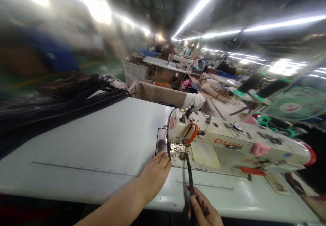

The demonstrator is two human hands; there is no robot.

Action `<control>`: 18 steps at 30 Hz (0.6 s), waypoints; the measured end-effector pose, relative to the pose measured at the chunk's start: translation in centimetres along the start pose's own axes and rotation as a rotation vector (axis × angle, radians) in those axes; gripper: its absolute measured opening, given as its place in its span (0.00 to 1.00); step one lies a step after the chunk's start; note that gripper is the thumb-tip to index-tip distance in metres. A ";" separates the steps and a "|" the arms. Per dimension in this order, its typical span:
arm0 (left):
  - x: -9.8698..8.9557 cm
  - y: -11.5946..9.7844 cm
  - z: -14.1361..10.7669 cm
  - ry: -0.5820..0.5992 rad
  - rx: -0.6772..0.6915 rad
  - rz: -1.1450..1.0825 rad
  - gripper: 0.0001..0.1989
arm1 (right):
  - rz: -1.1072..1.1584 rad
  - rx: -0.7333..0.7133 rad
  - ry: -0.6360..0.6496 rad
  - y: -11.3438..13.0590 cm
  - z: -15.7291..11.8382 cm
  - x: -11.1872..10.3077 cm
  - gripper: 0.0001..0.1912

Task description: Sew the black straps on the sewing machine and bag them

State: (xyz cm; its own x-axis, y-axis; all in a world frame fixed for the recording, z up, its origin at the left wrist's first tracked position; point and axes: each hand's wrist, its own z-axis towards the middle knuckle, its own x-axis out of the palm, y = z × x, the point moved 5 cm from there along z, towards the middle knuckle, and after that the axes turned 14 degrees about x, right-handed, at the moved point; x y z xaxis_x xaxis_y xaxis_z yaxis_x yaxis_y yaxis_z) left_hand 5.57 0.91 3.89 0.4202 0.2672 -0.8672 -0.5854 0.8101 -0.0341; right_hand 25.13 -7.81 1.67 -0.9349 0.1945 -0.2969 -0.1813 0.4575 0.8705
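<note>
A white sewing machine (219,141) with orange lettering stands on the pale table. Its needle area is lit. My left hand (156,171) lies by the metal plate left of the needle, fingertips together at its edge; whatever is under them is hidden. A narrow black strip (189,171) runs from the needle area down toward the table's front edge. Near that edge my right hand (201,207) pinches the strip between thumb and fingers.
Long black strips (61,114) are heaped along the table's left side. Rulers are marked on the tabletop (102,134). Behind it is a cloth-lined bin (158,93). Thread cones (272,89) and a green fan (292,105) stand at the right.
</note>
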 end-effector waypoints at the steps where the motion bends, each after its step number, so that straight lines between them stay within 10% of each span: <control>1: 0.1 0.3 -0.1 -0.022 -0.022 -0.034 0.15 | -0.003 0.006 0.003 0.0 0.0 0.0 0.43; 18: 0.7 3.4 0.2 0.024 -0.295 -0.253 0.15 | -0.141 -0.108 0.163 1.2 -0.3 0.4 0.33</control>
State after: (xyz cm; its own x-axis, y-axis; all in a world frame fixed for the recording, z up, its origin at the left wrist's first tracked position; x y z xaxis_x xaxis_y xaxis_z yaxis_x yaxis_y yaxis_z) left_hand 4.06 3.99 3.25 0.5628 0.0628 -0.8242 -0.6409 0.6629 -0.3871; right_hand 24.47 -7.44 2.73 -0.9333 -0.0115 -0.3588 -0.3370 0.3729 0.8645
